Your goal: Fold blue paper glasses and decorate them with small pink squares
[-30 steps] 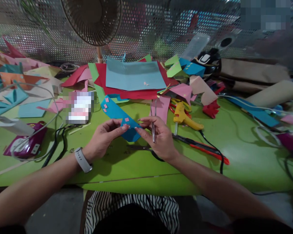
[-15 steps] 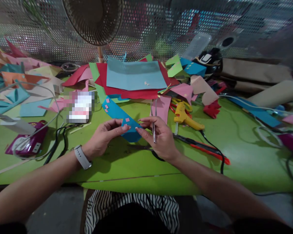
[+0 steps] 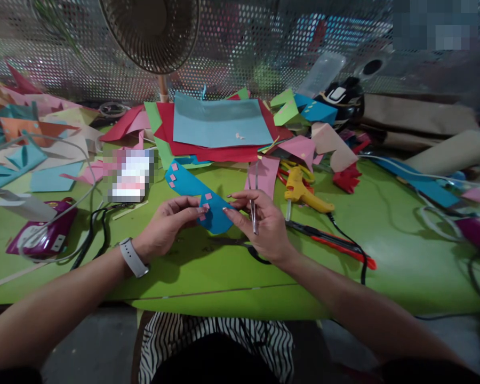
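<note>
A long blue paper strip [image 3: 192,189] dotted with small pink squares lies on the green table [image 3: 224,277] in front of me. My left hand [image 3: 168,226] pinches its near end, fingertips pressing on a pink square there. My right hand [image 3: 264,226] holds metal tweezers [image 3: 255,200] upright in its closed fingers, its forefinger touching the right edge of the strip's near end. A smartwatch sits on my left wrist.
A yellow glue gun [image 3: 302,194] with a black cable lies right of my hands, beside red-handled scissors [image 3: 336,245]. Stacked red and light-blue sheets [image 3: 220,125] and paper scraps crowd the back. A fan [image 3: 152,32] stands behind; a purple device [image 3: 40,234] with cables sits left.
My left fingertips slid slightly back along the strip's near end, uncovering a second pink square beside them. My right hand with the tweezers has barely moved.
</note>
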The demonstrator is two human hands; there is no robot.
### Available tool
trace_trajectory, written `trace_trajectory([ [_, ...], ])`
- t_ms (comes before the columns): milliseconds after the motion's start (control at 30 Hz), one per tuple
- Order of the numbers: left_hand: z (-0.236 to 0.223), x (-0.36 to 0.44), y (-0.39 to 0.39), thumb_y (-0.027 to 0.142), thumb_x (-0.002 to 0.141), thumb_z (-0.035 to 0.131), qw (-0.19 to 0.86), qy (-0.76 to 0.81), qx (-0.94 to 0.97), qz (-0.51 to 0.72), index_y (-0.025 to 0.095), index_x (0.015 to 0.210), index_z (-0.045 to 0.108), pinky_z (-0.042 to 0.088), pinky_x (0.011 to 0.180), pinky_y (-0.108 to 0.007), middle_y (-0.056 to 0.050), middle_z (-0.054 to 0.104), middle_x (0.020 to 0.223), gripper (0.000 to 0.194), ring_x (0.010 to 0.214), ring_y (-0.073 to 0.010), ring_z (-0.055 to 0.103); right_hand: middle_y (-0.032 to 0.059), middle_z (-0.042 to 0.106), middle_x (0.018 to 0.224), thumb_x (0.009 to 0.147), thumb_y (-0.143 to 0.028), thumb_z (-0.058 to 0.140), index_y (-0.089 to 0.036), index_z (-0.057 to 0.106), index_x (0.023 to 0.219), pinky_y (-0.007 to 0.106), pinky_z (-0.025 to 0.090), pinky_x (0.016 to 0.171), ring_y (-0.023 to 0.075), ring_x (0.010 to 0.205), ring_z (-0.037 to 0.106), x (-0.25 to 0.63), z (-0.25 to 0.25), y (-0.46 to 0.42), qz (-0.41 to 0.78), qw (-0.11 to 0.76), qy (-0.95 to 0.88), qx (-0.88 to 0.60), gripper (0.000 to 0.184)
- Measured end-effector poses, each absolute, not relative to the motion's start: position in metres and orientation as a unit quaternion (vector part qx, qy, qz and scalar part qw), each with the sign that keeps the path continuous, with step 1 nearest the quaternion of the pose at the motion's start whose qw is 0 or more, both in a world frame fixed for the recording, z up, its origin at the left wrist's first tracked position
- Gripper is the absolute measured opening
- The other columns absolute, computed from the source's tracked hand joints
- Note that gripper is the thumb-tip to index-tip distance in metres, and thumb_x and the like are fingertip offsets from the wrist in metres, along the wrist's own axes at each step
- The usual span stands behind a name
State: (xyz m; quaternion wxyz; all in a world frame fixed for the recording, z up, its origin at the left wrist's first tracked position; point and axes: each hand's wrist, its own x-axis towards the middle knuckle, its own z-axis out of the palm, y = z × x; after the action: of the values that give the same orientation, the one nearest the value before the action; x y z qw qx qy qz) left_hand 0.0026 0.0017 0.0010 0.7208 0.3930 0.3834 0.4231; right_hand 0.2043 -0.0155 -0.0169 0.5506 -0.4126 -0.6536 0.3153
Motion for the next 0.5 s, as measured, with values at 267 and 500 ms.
trace_trajectory([
  [267, 0.0034, 0.003, 0.0015, 0.029, 0.069, 0.083, 0.714, 0.393, 0.398, 0.421, 0.019, 0.082, 0.07, 0.053, 0.079, -0.029, 0.0, 0.072, 0.083, 0.022, 0.076, -0.013, 0.066, -0.0021, 0.065, 0.086, 0.084, -0.026, 0.074, -0.027, 0.063, 0.105, 0.029, 0.059, 0.071, 0.0142, 0.082, 0.067, 0.205, -0.0176, -0.0154, 0.312, 0.547, -0.656, -0.417, 0.024],
  [500, 0.0009, 0.0025, 0.0025, 0.028, 0.069, 0.084, 0.722, 0.389, 0.385, 0.422, 0.019, 0.08, 0.07, 0.053, 0.08, -0.029, 0.0, 0.073, 0.082, 0.02, 0.075, -0.0127, 0.066, -0.0022, 0.065, 0.085, 0.084, -0.026, 0.073, -0.027, 0.063, 0.104, 0.03, 0.06, 0.07, 0.0144, 0.082, 0.067, 0.205, -0.0171, -0.0154, 0.307, 0.548, -0.657, -0.417, 0.023],
])
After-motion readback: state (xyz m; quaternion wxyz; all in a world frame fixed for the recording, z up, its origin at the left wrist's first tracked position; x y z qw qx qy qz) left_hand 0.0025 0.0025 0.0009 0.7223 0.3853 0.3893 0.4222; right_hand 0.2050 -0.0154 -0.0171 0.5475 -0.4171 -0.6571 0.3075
